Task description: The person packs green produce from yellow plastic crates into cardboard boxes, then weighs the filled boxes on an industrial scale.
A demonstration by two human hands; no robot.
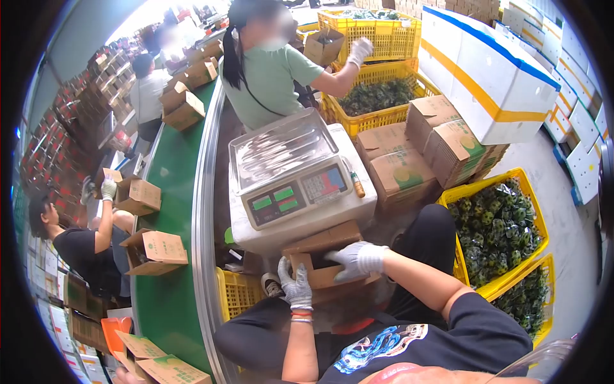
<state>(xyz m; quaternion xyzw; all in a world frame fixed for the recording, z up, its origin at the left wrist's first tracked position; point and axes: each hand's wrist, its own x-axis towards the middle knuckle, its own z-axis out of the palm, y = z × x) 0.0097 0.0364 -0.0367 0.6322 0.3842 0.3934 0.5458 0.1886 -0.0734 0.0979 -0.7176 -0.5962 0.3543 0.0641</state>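
An opened cardboard box (328, 238) sits low before me, against the front of the white stand that carries the scale. My left hand (295, 285), in a pale knit glove, grips its near left corner. On the right side my right hand (359, 259), gloved too, holds the flap, with the thumb on the near face and the fingers reaching toward the opening. The box's inside is dark, and I cannot make out its contents. Just beyond it stands a digital scale (291, 201) with a bare metal pan (284, 150).
A green conveyor belt (167, 217) with several boxes runs along my left. Yellow crates (458, 253) of dark green wrapped produce (495, 224) stand at my right. Flattened cartons (400, 169) and a white foam box (473, 77) lie ahead. Co-workers (268, 83) work nearby.
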